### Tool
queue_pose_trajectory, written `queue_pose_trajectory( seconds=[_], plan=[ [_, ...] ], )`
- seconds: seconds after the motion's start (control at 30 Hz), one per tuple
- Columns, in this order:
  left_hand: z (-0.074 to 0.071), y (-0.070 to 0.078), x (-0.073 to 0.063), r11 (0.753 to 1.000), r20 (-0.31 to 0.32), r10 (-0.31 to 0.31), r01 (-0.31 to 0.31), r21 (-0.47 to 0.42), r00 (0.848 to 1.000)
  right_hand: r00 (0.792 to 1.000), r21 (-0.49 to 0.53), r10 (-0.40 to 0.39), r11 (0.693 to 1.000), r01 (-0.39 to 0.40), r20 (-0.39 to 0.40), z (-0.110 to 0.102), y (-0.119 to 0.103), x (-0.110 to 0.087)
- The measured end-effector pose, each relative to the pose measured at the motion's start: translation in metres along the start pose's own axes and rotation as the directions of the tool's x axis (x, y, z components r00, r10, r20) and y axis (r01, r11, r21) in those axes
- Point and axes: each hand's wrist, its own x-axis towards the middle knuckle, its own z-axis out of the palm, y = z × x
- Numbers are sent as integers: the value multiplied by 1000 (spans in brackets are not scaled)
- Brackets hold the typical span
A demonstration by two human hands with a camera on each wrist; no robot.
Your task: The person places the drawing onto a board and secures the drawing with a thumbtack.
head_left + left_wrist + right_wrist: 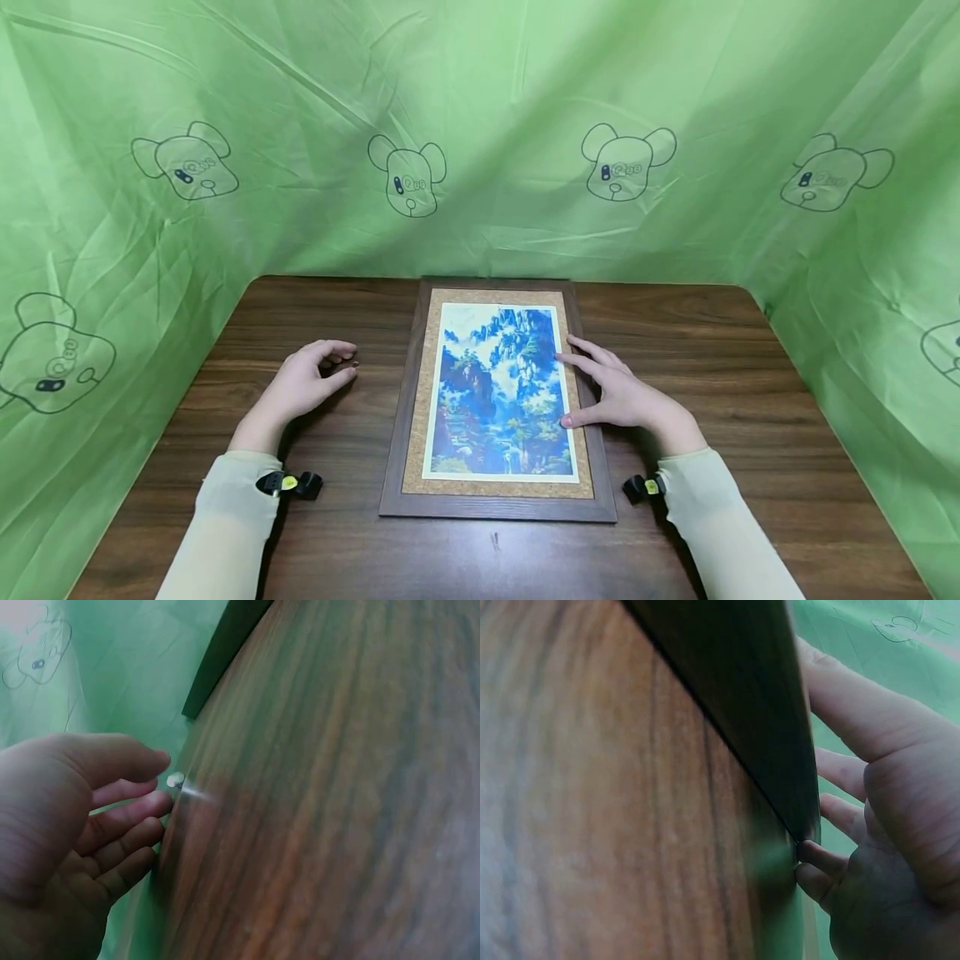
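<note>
A cork board (416,450) in a dark wooden frame lies on the table, with a blue landscape print (498,392) on its cork. My right hand (626,396) reaches over the board's right side. Its thumb and index fingertip touch the print's right edge, the fingers spread. In the right wrist view, the outer fingers (829,862) are beside the frame's side (742,690). Left of the board, my left hand (307,375) is over the table. Between its thumb and index fingertips it pinches a small pushpin with a whitish head (175,780).
The brown wood-grain table (712,358) reaches back to green curtains (510,225) printed with bear outlines, which hang behind and at both sides. The board's far edge lies near the table's back edge. A small black wrist camera (300,484) sits at the left cuff.
</note>
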Motion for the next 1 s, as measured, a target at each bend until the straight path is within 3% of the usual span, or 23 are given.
queue_pose_trajectory(
  seconds=[0.33,0.67,0.87,1.0],
  plan=[
    [5,-2,3,995,-20,88,-86,55,996,1000,1,0,1000,0,-3,-1,0,0],
    [6,0,3,995,-33,77,-75,63,996,1000,-1,-6,1000,6,-10,0,2,-1],
    [6,4,4,998,-34,18,-16,66,999,1000,-1,-5,1000,5,-8,-1,1,0],
    [3,9,4,997,-43,11,-7,79,999,1000,-11,-11,1000,11,-9,-1,1,1]
  ],
)
